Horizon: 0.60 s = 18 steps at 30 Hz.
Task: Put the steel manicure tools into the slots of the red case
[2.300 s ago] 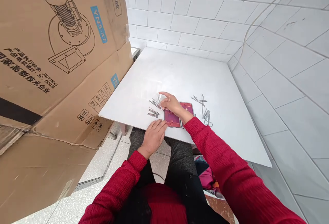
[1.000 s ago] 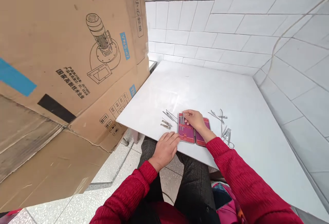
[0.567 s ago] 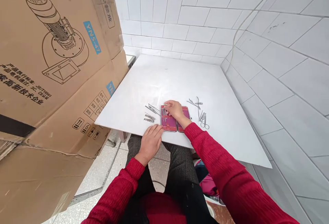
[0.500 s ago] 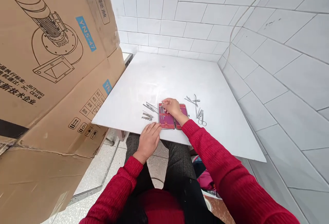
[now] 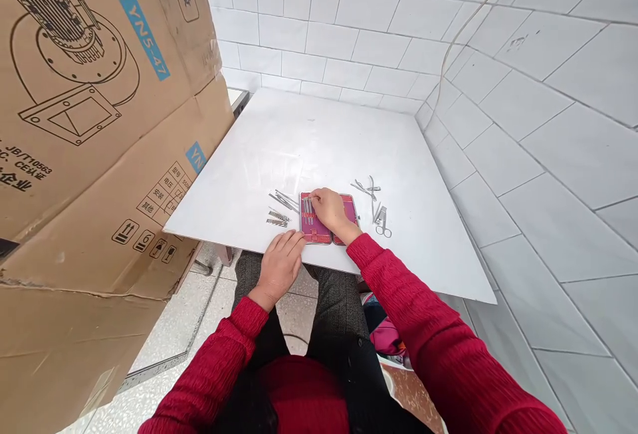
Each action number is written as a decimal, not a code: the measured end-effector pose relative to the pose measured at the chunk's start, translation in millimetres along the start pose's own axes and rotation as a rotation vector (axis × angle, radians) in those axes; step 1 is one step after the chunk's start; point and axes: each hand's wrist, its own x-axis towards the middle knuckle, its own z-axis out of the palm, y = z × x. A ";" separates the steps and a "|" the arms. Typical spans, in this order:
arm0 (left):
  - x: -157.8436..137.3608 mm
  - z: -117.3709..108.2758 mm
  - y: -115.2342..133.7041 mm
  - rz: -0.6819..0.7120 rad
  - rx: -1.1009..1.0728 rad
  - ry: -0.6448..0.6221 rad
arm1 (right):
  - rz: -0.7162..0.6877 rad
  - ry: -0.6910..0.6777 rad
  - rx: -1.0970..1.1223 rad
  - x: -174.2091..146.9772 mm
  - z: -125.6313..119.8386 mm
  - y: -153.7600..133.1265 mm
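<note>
A manicure case (image 5: pixel 315 233) with a magenta lining lies unfolded near the table's front edge. Several slim metal manicure tools (image 5: pixel 308 211) sit side by side under the loops of its left half. My right hand (image 5: pixel 329 209) reaches over the case from the right, thumb and fingers pinched on the upper end of one slim tool; the fingers partly cover it. Flat and with fingers stretched, my left hand (image 5: pixel 280 262) rests at the table edge, fingertips by the case's lower left corner. My right hand and wrist hide much of the case's right half.
Left of the case lie thin metal tools (image 5: pixel 284 200) and a small group of short metal pieces (image 5: pixel 278 218). To its right are scissors (image 5: pixel 383 230), nail clippers (image 5: pixel 381 215) and cuticle nippers (image 5: pixel 371 188). A large cardboard box (image 5: pixel 114 175) flanks the white table (image 5: pixel 343 135); tiled walls (image 5: pixel 528 121) stand behind and right.
The view has shifted slightly, so everything sits a little farther left. My right hand has moved a little within the case, uncovering more of the tools in its left half. My left hand stays put.
</note>
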 end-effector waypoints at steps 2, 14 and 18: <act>0.0 -0.1 0.3 -0.002 -0.001 -0.004 | -0.010 -0.007 -0.052 -3.4 -1.5 -2.4; -1.1 0.7 1.2 -0.002 -0.003 0.000 | -0.080 0.005 -0.111 -16.3 -3.8 -1.3; -1.7 1.6 0.6 -0.013 -0.001 0.011 | -0.161 0.015 -0.151 -17.0 -5.1 -0.1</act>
